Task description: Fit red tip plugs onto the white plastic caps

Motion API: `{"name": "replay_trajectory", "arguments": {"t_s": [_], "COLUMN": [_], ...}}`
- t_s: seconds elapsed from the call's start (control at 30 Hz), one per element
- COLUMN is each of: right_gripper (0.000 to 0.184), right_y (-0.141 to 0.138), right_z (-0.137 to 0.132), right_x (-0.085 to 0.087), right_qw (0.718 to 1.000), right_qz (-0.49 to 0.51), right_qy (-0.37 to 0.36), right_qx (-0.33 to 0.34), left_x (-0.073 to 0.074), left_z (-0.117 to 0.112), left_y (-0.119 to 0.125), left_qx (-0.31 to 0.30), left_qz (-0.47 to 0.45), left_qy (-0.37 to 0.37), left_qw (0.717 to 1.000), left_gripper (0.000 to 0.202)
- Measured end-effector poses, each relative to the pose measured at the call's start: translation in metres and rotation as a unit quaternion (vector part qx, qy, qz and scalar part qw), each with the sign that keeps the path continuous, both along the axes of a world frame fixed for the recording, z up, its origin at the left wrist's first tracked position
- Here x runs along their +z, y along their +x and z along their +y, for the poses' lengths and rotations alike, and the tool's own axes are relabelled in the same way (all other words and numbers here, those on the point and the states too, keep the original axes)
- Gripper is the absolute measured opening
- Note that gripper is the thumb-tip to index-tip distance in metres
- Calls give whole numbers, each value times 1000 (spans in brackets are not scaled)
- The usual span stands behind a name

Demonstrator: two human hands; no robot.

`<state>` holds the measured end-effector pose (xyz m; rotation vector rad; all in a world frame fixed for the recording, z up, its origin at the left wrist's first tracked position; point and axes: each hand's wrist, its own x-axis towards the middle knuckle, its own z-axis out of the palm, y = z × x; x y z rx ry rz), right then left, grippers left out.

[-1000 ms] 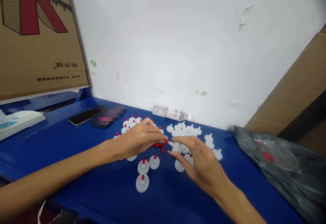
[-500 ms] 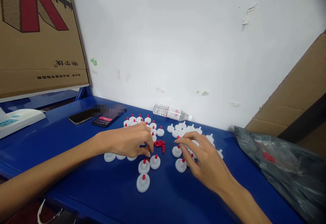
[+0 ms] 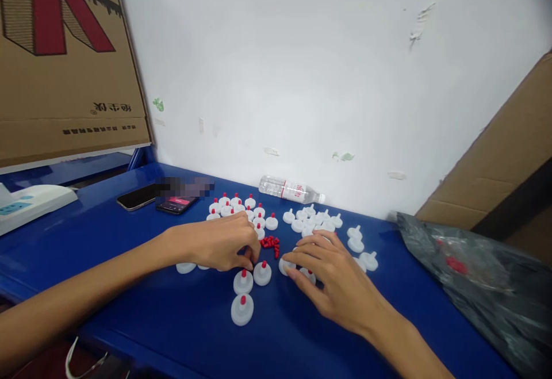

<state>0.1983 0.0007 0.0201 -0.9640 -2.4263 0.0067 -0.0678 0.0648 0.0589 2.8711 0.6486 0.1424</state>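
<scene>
On the blue table (image 3: pixel 181 316) lie several white plastic caps with nozzles, some fitted with red tips (image 3: pixel 242 309), some bare (image 3: pixel 356 245). A small heap of loose red tips (image 3: pixel 271 244) lies between my hands. My left hand (image 3: pixel 218 242) rests beside that heap, fingers curled and pinched at their tips just above a capped piece (image 3: pixel 244 280). My right hand (image 3: pixel 328 272) lies over several white caps, its fingers pressed on one white cap (image 3: pixel 285 265) at its fingertips.
A clear water bottle (image 3: pixel 291 190) lies by the white wall. Two phones (image 3: pixel 137 197) lie at the back left, near a white device (image 3: pixel 30 205) and a cardboard box (image 3: pixel 64 57). A dark plastic bag (image 3: pixel 474 281) fills the right side.
My right hand has come down and left, from the caps near the wall onto a cap by the near group. My left hand has drawn back slightly toward me.
</scene>
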Motion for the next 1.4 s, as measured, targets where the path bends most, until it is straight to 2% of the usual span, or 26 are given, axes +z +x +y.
{"name": "replay_trajectory", "arguments": {"t_s": [0.1,0.17,0.27,0.33,0.5,0.73,0.83,1.07,1.4], "right_gripper": [20,21,26,28,32,40,44,34,31], "right_y": [1,4,18,31,62,76,75,64,61], "right_z": [0,3,9,14,19,19,19,18,19], "right_x": [2,6,13,17,22,22,18,5,-1], "right_qw": [1000,998,978,958,912,874,866,867,911], "right_qz": [-1,-10,-55,-77,-105,-141,-157,-189,-168], "right_qy": [11,53,156,191,187,119,72,1,-49], "right_qx": [-4,-28,-124,-198,-350,-450,-469,-461,-374], "left_x": [-2,-2,-2,-3,-8,-12,-12,-18,-21], "left_z": [-1,-2,-4,-4,-2,0,1,5,3], "left_y": [0,1,2,3,7,12,12,10,13], "left_qx": [14,23,36,40,26,-16,-27,-39,-29], "left_qz": [-1,-4,-15,-25,-52,-83,-94,-114,-164], "left_qy": [9,18,39,60,121,178,191,210,233], "left_qw": [1000,1000,998,997,991,980,977,970,958], "left_gripper": [13,13,10,9,9,13,17,22,21]}}
